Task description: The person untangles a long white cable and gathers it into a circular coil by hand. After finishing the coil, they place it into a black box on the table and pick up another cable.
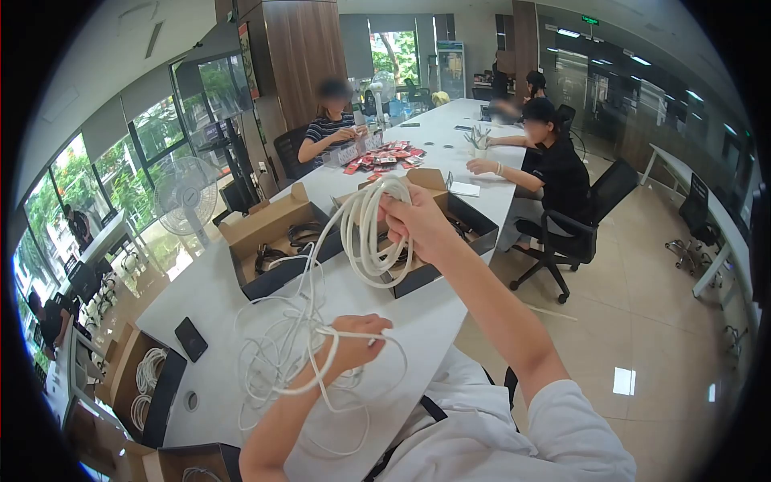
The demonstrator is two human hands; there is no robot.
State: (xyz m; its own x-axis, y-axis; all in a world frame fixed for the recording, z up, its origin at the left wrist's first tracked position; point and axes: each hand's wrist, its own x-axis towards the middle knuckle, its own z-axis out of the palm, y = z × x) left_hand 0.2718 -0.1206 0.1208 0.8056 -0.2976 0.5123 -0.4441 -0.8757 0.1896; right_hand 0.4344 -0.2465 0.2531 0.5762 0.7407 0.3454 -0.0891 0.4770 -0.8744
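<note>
My right hand (418,222) is raised above the table, its fingers closed round a coil of white cable (359,233) that hangs in several loops. Lower down, my left hand (359,341) is closed on a strand of the same cable, with its wrist among the strands. A loose tangle of white cable (277,353) spreads over the white table around my left forearm. Behind the coil stand two open cardboard boxes; the left box (265,225) holds black cables (303,234), and the right box (479,227) is partly hidden by my hand.
A black phone (191,339) lies near a round hole (191,401) in the table. At the left, a box (122,377) holds coiled white cables (150,367). Red packets (385,159) are piled farther back. Several people sit along the table; an office chair (590,213) stands at right.
</note>
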